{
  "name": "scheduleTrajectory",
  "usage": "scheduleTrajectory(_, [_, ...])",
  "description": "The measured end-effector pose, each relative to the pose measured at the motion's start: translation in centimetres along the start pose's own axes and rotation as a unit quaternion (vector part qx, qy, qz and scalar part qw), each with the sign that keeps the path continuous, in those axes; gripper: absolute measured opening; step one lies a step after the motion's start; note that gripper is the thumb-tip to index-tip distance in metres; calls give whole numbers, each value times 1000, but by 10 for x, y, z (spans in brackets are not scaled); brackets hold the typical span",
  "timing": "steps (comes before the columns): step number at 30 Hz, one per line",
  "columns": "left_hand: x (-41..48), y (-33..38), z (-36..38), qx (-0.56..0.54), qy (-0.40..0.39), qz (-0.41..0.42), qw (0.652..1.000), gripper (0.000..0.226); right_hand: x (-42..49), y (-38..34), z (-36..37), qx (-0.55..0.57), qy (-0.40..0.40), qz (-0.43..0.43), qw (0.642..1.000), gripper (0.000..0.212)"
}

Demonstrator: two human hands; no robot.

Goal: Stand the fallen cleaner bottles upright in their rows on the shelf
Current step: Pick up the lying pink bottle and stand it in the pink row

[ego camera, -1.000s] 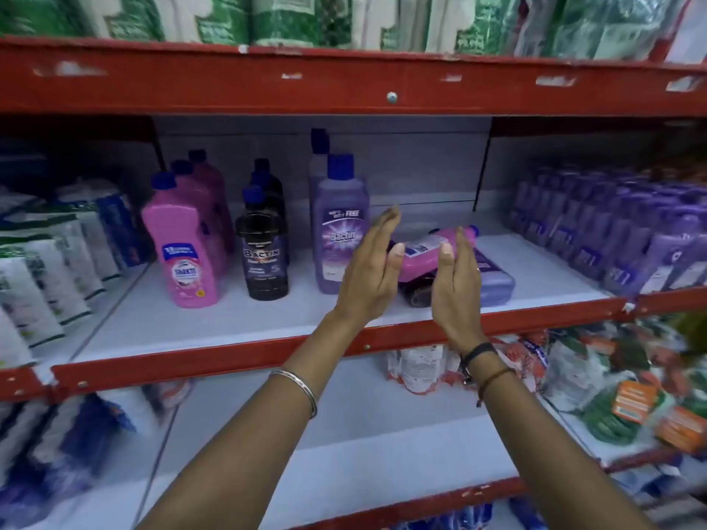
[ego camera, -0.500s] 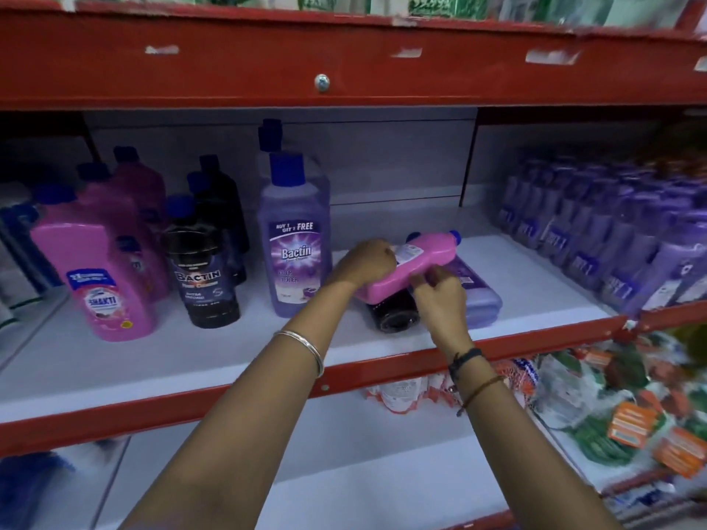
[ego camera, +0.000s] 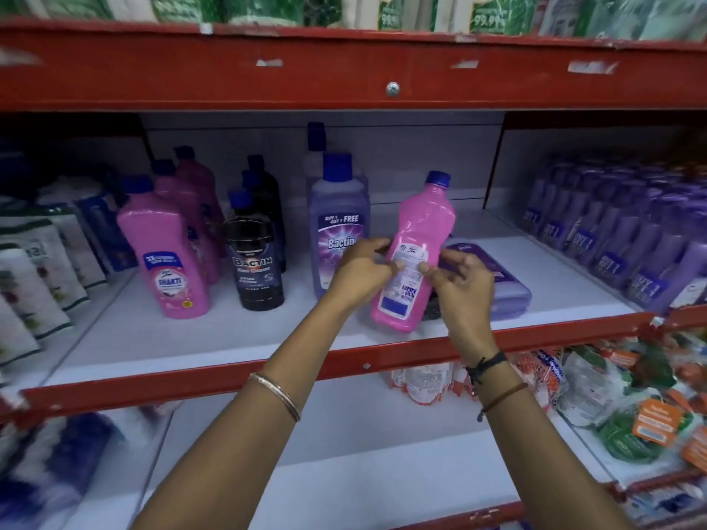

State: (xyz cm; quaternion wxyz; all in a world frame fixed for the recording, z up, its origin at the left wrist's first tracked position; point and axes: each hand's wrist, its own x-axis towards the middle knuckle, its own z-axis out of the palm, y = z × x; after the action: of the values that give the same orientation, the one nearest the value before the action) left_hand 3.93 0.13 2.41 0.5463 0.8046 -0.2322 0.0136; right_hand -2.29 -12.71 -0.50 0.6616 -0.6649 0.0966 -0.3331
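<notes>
A pink cleaner bottle point(ego camera: 419, 239) with a blue cap is held nearly upright, leaning slightly right, its back label facing me. My left hand point(ego camera: 359, 271) grips its left side and my right hand point(ego camera: 461, 279) its right side. Behind my right hand a purple bottle point(ego camera: 497, 277) lies on its side on the white shelf point(ego camera: 214, 338), and a dark bottle point(ego camera: 432, 307) lies mostly hidden under the pink one. Standing rows to the left: pink bottles point(ego camera: 164, 258), black Bactin bottles point(ego camera: 254, 262), purple Bactin bottles point(ego camera: 336, 227).
Many small purple bottles point(ego camera: 619, 239) fill the shelf's right section. White pouches point(ego camera: 34, 269) lean at the left. A red beam point(ego camera: 344, 74) runs overhead, and a red shelf lip point(ego camera: 191, 380) fronts the shelf. Packets point(ego camera: 631, 407) crowd the lower shelf at right.
Both hands closed on the fallen pink bottle, lifted it off the lying bottles and turned it from flat to nearly upright. The view has moved closer.
</notes>
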Motion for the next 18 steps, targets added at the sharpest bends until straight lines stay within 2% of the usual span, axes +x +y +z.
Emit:
scheduleTrajectory(7, [-59, -17, -66, 8, 103, 26, 994, 42, -55, -19, 58, 37, -67, -62, 995, 24])
scheduleTrajectory(18, [-132, -56, -179, 24, 236, 30, 971, 45, -126, -20, 177, 62, -167, -81, 981, 24])
